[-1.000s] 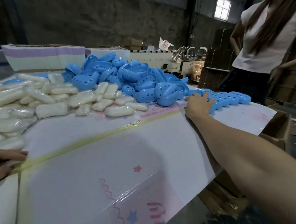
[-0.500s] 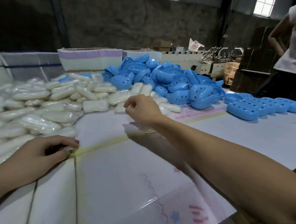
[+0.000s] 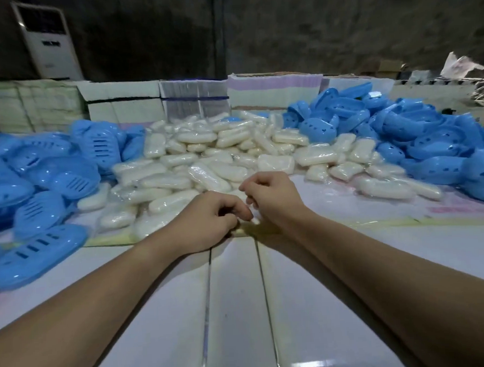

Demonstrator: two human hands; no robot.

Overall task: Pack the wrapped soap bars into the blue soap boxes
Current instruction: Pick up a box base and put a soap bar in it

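Both hands meet in the middle of the desk (image 3: 242,309). The left hand (image 3: 206,221) and right hand (image 3: 275,198) have curled fingers — what each grip holds, I cannot tell. The wrapped soap bars (image 3: 206,160) lie just beyond them — blue soap boxes (image 3: 38,177) on both sides.

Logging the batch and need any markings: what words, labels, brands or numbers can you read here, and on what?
None can be read.
White standing unit, back left: a dark mark on its front panel, too blurred to read.
Table covering: pink printing at the right edge, too faint to read.
Wrapped soap bars and blue soap boxes: no readable print.
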